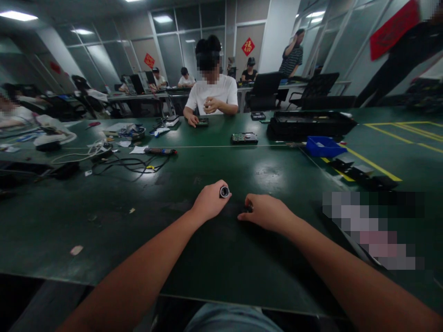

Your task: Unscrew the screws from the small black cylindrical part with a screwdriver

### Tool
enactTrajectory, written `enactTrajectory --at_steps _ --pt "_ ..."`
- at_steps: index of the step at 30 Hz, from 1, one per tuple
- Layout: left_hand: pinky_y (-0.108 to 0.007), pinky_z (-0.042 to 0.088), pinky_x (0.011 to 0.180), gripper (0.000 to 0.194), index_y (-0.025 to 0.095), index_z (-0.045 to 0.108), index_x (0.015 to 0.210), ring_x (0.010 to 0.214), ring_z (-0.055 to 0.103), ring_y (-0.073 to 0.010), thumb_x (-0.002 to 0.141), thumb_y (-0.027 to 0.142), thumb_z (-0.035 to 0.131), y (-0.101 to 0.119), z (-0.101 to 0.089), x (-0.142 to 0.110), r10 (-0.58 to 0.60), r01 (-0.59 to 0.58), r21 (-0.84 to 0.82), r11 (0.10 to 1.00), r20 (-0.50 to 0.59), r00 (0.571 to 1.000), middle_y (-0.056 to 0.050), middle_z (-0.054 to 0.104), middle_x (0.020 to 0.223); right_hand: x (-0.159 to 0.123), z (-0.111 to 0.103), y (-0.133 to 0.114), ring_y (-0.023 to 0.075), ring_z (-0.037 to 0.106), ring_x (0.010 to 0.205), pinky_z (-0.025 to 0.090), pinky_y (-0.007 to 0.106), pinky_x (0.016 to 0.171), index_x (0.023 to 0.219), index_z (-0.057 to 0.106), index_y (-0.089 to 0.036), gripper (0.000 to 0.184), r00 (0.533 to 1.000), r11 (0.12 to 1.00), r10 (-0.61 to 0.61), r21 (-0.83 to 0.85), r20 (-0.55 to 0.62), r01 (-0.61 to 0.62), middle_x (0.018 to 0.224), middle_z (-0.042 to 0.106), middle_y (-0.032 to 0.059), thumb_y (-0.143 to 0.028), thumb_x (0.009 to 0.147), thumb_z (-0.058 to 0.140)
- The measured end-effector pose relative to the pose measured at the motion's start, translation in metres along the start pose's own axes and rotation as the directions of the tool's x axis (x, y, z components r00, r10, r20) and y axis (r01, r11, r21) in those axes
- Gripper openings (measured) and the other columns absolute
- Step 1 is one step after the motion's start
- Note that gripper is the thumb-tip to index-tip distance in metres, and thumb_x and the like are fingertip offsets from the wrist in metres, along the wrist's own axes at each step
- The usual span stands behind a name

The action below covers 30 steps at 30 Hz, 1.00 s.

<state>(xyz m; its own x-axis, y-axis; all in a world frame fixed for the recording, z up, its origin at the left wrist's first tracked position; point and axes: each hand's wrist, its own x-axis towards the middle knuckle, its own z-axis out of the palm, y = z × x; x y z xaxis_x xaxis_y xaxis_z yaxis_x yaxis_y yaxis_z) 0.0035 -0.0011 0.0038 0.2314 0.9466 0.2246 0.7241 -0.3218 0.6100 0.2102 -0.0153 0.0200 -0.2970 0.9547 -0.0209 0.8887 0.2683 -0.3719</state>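
My left hand [209,204] is wrapped round a short black cylinder [221,194], its round open end with a bright metal rim facing up and towards me. What kind of part it is I cannot tell. To the right and apart from it, low over the table, my right hand [268,211] has its fingers curled with thumb and fingertips close together. A small dark piece [248,207] shows between them, too small to name. Both forearms reach in over the front edge of the green tabletop [194,263].
An electric screwdriver [161,151] lies by black cables [121,163] at left. A hard drive [244,138], a black tray [311,124] and a blue bin [324,146] are farther off. Opposite sits a co-worker [212,94] handling a device. A blurred flat object [374,230] lies right.
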Motion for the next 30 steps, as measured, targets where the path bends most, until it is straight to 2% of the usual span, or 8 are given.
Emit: enactTrajectory --at_steps 8,12,15,19,22,26,30 --pt "-0.027 0.04 0.064 0.006 0.022 0.061 0.091 0.073 0.061 -0.0151 0.088 0.027 0.064 0.0 0.0 -0.002 0.032 -0.031 -0.035 0.999 0.011 0.999 0.001 0.068 0.082 -0.007 -0.001 -0.014 0.0193 0.063 0.059 0.039 0.028 0.048 0.071 0.071 -0.024 0.003 0.996 0.996 -0.055 0.07 0.073 0.05 0.07 0.07 0.0045 -0.025 0.074 0.072" --pt "-0.026 0.039 0.063 0.007 0.022 0.06 0.091 0.072 0.061 -0.0146 0.088 0.027 0.064 -0.001 0.001 -0.001 0.022 -0.021 -0.037 0.999 0.011 1.0 0.001 0.067 0.081 -0.009 -0.003 -0.016 0.0197 0.063 0.06 0.041 0.03 0.051 0.077 0.072 -0.024 0.01 0.995 0.985 -0.09 0.154 0.037 0.083 0.071 0.071 0.004 -0.02 0.079 0.063" --pt "-0.026 0.039 0.063 0.007 0.022 0.061 0.091 0.072 0.061 -0.0144 0.087 0.027 0.064 -0.001 0.001 -0.001 0.013 -0.012 -0.044 0.999 0.021 1.0 0.001 0.067 0.081 -0.009 -0.007 -0.017 0.0199 0.065 0.067 0.046 0.032 0.058 0.09 0.074 -0.026 0.016 0.983 0.953 -0.175 0.242 -0.059 0.184 0.081 0.074 0.0032 -0.021 0.084 0.061" --pt "-0.026 0.037 0.061 0.007 0.022 0.061 0.091 0.072 0.059 -0.0144 0.086 0.025 0.064 0.0 0.001 -0.002 0.034 -0.032 -0.06 0.998 0.032 0.999 0.001 0.067 0.081 -0.011 -0.011 -0.022 0.0218 0.068 0.085 0.051 0.036 0.074 0.102 0.076 -0.028 0.024 0.942 0.908 -0.279 0.269 -0.186 0.322 0.097 0.074 0.0043 -0.022 0.09 0.056" --pt "-0.026 0.037 0.061 0.008 0.021 0.062 0.091 0.071 0.059 -0.0144 0.083 0.021 0.065 0.002 0.001 -0.003 0.053 -0.049 -0.079 0.996 0.047 0.997 0.001 0.066 0.08 -0.013 -0.011 -0.028 0.0203 0.067 0.081 0.05 0.035 0.071 0.107 0.073 -0.027 0.022 0.944 0.9 -0.251 0.307 -0.215 0.309 0.096 0.074 0.0038 -0.024 0.092 0.057" --pt "-0.026 0.037 0.061 0.01 0.022 0.062 0.092 0.072 0.059 -0.0149 0.082 0.019 0.064 0.006 0.0 -0.005 0.077 -0.068 -0.101 0.993 0.086 0.993 0.001 0.067 0.08 -0.015 -0.011 -0.033 0.0173 0.064 0.068 0.047 0.031 0.063 0.101 0.071 -0.023 0.015 0.961 0.913 -0.167 0.332 -0.221 0.235 0.082 0.074 0.0019 -0.027 0.09 0.062" --pt "-0.026 0.036 0.061 0.008 0.021 0.062 0.091 0.071 0.06 -0.0155 0.083 0.019 0.061 0.009 0.001 -0.006 0.119 -0.105 -0.126 0.986 0.114 0.986 0.001 0.067 0.079 -0.014 -0.009 -0.034 0.0161 0.062 0.072 0.046 0.03 0.064 0.097 0.073 -0.021 0.013 0.946 0.928 -0.2 0.26 -0.256 0.267 0.088 0.072 0.0035 -0.021 0.089 0.063"
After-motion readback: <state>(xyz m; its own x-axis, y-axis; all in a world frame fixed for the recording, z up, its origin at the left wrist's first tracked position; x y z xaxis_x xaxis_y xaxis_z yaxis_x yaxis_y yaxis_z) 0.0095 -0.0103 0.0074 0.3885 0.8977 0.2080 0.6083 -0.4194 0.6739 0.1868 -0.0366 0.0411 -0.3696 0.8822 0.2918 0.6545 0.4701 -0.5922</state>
